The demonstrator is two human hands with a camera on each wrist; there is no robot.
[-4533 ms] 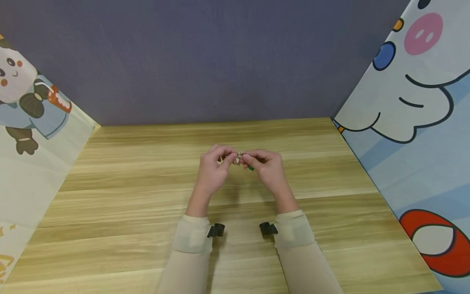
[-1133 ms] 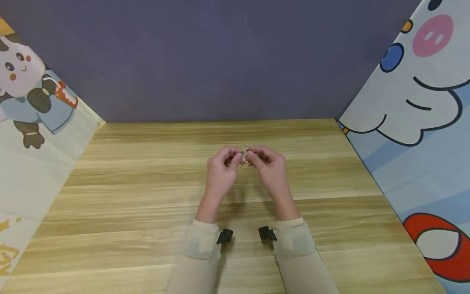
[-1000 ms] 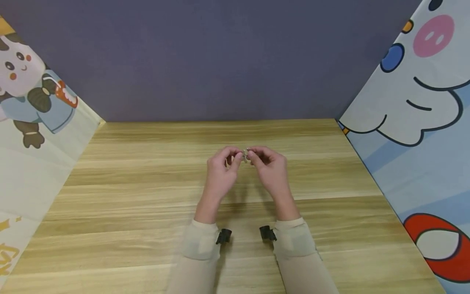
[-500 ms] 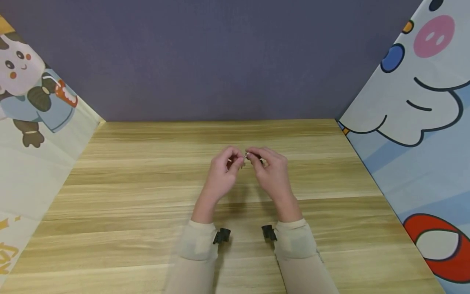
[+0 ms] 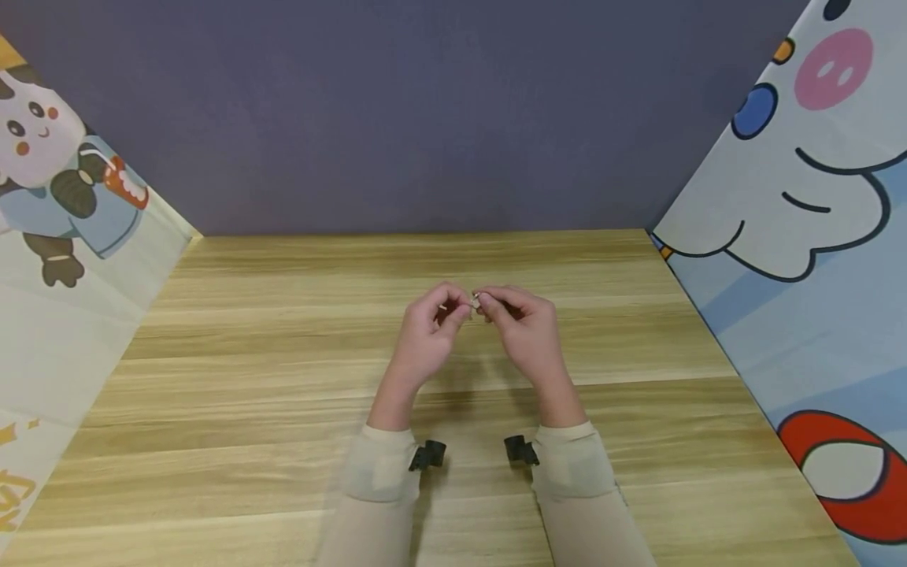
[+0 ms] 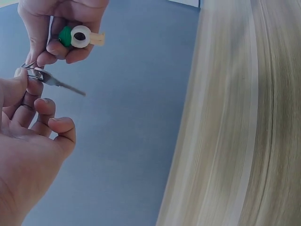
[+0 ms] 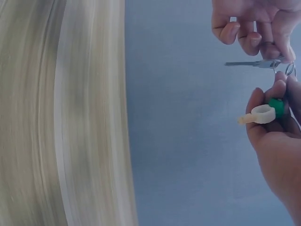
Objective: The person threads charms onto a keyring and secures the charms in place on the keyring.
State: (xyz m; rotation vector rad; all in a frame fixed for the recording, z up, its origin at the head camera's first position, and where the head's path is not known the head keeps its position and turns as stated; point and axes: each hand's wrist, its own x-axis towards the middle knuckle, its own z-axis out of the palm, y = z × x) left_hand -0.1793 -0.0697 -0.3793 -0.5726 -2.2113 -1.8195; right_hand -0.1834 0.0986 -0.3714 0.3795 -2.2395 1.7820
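Observation:
In the head view, my left hand (image 5: pixel 425 329) and right hand (image 5: pixel 527 329) meet fingertip to fingertip above the table. A metal key (image 6: pixel 70 88) points out from the left thumb and forefinger, which pinch its head. The right thumb and forefinger pinch a thin metal key ring (image 7: pixel 290 69) that meets the key at the fingertips. Tucked in the curled right fingers is a small charm (image 7: pixel 263 114), green, white and cream, a dark round spot on it in the left wrist view. Whether the key is threaded on the ring I cannot tell.
A wood-grain table (image 5: pixel 248 378) spreads beneath both hands. A dark grey-blue panel (image 5: pixel 425 118) stands along its back edge. Cartoon-printed panels flank it, a left panel (image 5: pixel 42 331) and a right panel (image 5: pixel 836 331). Each sleeve cuff bears a black clip-like mount (image 5: pixel 428 454).
Both hands have shifted slightly right since the oldest frame, still meeting at the fingertips. The small metal pieces have turned between them. The green part seen below the right hand is hidden in the head view.

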